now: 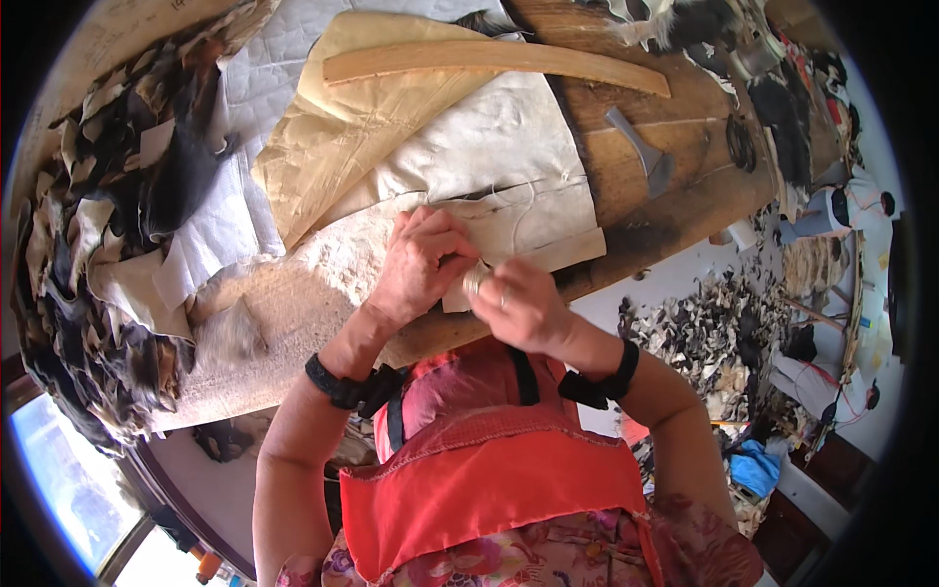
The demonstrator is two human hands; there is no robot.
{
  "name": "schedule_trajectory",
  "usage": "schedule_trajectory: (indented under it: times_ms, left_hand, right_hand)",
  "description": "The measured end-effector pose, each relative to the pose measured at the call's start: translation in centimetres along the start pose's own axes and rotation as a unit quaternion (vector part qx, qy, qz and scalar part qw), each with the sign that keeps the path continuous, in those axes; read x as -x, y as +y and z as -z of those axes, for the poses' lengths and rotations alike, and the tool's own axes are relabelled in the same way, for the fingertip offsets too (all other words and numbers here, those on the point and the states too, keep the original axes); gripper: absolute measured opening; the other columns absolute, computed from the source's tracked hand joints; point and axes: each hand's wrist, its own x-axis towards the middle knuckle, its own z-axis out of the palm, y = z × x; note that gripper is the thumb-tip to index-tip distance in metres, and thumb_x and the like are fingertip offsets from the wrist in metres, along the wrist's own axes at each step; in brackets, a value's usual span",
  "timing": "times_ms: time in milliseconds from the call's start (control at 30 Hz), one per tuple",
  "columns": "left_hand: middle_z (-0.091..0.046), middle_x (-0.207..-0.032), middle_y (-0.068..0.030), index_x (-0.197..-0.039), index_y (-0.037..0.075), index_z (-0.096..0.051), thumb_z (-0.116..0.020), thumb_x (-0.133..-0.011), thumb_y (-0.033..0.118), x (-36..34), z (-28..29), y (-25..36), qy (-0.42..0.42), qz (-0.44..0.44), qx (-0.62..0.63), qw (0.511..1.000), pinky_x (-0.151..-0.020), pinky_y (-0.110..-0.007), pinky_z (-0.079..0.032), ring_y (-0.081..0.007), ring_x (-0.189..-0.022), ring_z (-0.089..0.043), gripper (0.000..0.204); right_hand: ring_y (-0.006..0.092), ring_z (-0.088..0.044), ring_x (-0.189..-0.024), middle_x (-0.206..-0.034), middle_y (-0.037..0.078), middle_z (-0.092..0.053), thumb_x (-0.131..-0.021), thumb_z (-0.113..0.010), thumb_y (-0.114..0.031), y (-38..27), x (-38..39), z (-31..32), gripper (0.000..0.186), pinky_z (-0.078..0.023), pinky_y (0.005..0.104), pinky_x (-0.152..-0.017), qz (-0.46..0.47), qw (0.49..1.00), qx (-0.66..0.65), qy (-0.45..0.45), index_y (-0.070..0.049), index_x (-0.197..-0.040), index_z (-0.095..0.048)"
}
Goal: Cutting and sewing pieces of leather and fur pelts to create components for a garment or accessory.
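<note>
At the near edge of a tabletop (699, 181), the left hand (425, 256) bends over the lower border of a pale sheet (514, 127), its fingers closed and apparently pinching the material, probably to steady it for the other hand. The right hand (523, 303) meets it just beside, near the centre of the frame; its fingers curl inward but are blurred, and how tightly they close, or on what, cannot be told. Brown paper (328, 161) overlaps the sheet's upper left, with a wooden strip (489, 59) laid across it, perhaps as a weight; the strip's right end reaches past the sheet over bare wood.

Room is tightest in the left of the frame, where dark scraps (186, 196) crowd in a heap. To the right of the sheet, bare wood leaves more space, though a grey tool (646, 157) and a dark coil (740, 144) lie on it. The sheet's lower border lies close to the near edge, both elbows well clear of the heap; beyond the edge, at right, more offcuts (719, 333) cover the floor.
</note>
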Motion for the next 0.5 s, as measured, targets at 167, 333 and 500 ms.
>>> schedule_trajectory:
  times_ms: [167,333,500]
  left_hand:
    - [-0.065,-0.094,0.0014,-0.081,0.013,-0.076,-0.079,-0.073,0.01,-0.1,0.1,0.0,-0.009,0.006,0.033,0.999,-0.09,-0.036,-0.039,-0.0205,-0.097,-0.059,0.009]
    - [-0.066,-0.097,0.001,-0.084,0.013,-0.076,-0.079,-0.074,0.01,0.2,0.5,0.0,-0.011,0.003,0.032,0.999,-0.091,-0.037,-0.039,-0.0205,-0.099,-0.059,0.011]
    - [-0.066,-0.099,-0.0005,-0.094,0.013,-0.075,-0.079,-0.073,0.01,0.0,0.4,0.3,-0.007,0.007,0.027,1.0,-0.091,-0.037,-0.04,-0.0221,-0.1,-0.059,0.021]
  right_hand:
    - [0.013,-0.066,-0.066,-0.088,0.009,-0.07,-0.091,-0.066,0.006,-4.0,0.5,2.4,0.011,-0.052,0.026,-0.054,-0.401,0.856,-0.318,-0.07,0.001,-0.101,-0.064]
    - [0.0247,-0.068,-0.066,-0.086,0.011,-0.07,-0.092,-0.066,-0.004,-3.7,-0.3,9.1,0.013,-0.053,0.0331,-0.058,-0.337,0.936,0.097,-0.038,-0.005,-0.104,-0.062]
    - [0.0226,-0.067,-0.064,-0.076,0.009,-0.069,-0.085,-0.074,-0.009,-6.5,-1.6,9.6,0.007,-0.051,0.0321,-0.057,-0.415,0.855,-0.267,-0.159,-0.005,-0.084,-0.068]
